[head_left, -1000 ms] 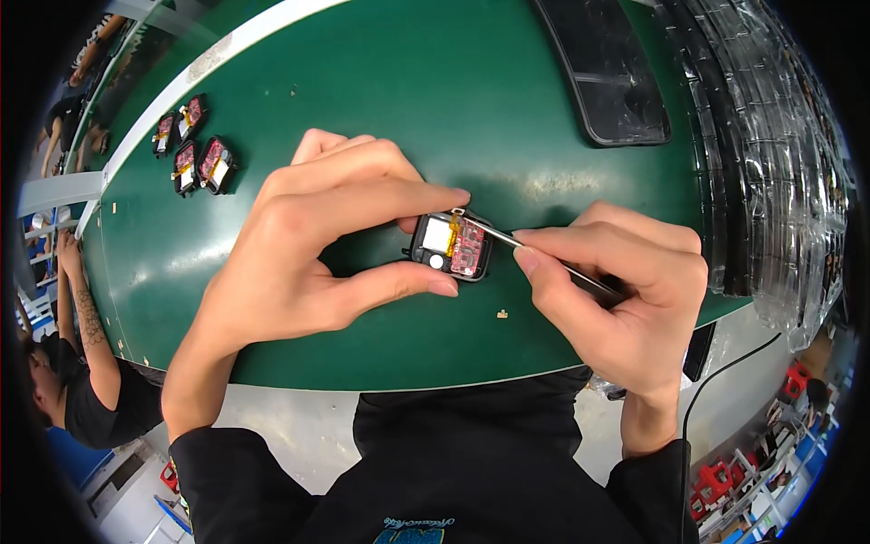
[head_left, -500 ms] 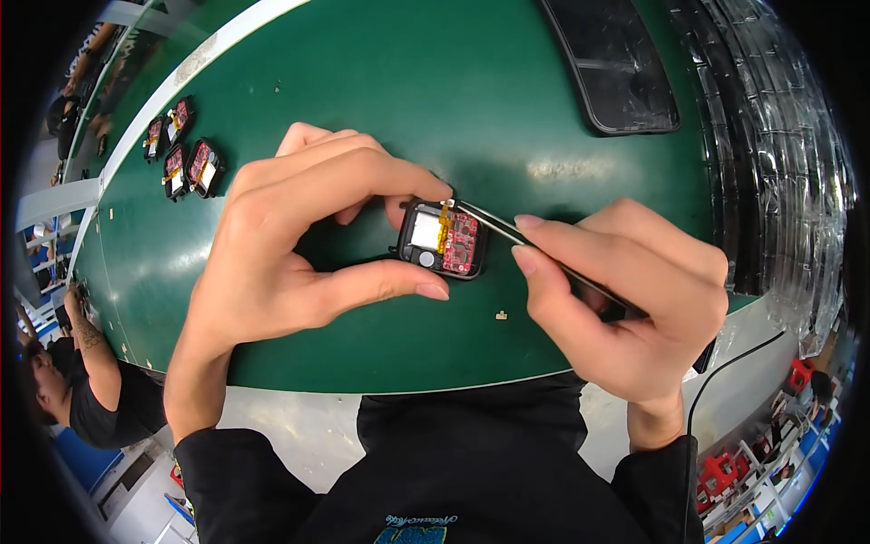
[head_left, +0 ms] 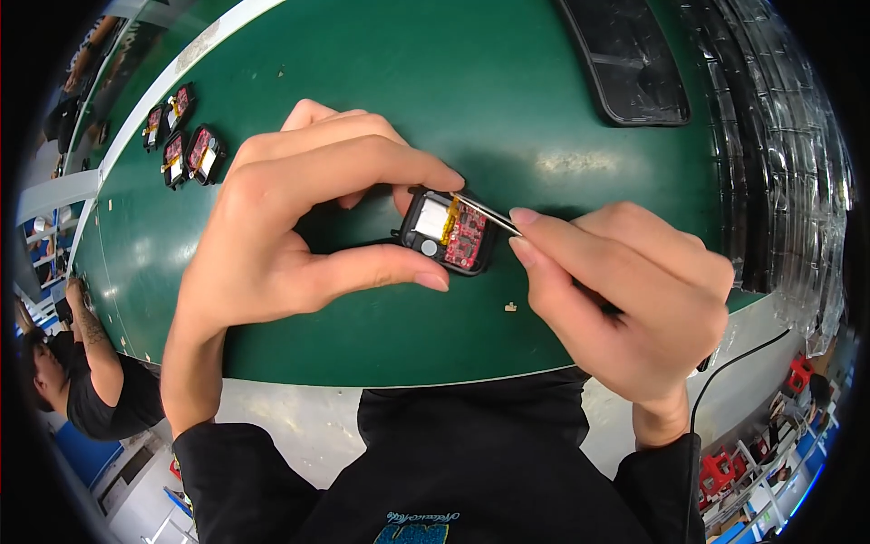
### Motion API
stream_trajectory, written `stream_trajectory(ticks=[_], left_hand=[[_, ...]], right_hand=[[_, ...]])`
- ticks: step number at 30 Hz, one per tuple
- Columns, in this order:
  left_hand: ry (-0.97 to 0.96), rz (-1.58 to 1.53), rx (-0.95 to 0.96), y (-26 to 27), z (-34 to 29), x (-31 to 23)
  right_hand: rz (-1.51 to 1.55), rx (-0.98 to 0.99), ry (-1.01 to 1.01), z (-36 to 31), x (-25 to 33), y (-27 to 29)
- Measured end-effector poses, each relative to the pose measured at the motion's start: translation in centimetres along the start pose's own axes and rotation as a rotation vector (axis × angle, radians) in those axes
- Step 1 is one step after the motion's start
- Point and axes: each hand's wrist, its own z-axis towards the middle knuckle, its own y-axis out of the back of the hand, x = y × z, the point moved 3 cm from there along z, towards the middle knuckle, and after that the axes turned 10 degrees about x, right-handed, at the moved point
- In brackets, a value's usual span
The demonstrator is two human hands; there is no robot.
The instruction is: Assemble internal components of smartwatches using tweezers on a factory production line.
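A small black housing [head_left: 421, 232] holds a red circuit board [head_left: 468, 238], a white block, yellow tape and a round silvery disc. My left hand [head_left: 272, 218] grips it low over the table, thumb along its near edge and index fingertip at its far edge. Pinched between thumb and index finger of my right hand [head_left: 639, 299] is a pair of metal tweezers [head_left: 491, 214]. Their tips meet the far edge of the housing, beside my left index fingertip. Whether anything is caught in the tips is too small to tell.
Several similar open housings [head_left: 205, 156] lie at the far left of the green table [head_left: 362, 349]. A black tray [head_left: 594, 82] is at the far right, beside stacked clear plastic strips [head_left: 784, 172]. A tiny tan piece [head_left: 511, 307] lies near me. Another person [head_left: 95, 385] sits at left.
The tweezers' tips have stayed at the housing's far edge, while the small white piece by my left index fingertip no longer shows. The housing is tilted slightly differently, and the whole view has shifted a little.
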Motion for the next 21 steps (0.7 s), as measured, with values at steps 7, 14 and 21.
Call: stream_trajectory(ticks=[7,14,21], left_hand=[[-0.048,-0.071,0.095,0.66,-0.18,0.83],[-0.079,-0.034,0.104,0.52,-0.18,0.72],[-0.114,0.008,0.102,0.41,0.12,0.24]], right_hand=[[0.143,0.130,-0.146,0.12,-0.07,0.77],[0.140,0.149,-0.138,0.19,-0.14,0.63],[0.126,0.144,-0.089,0.15,-0.23,0.40]])
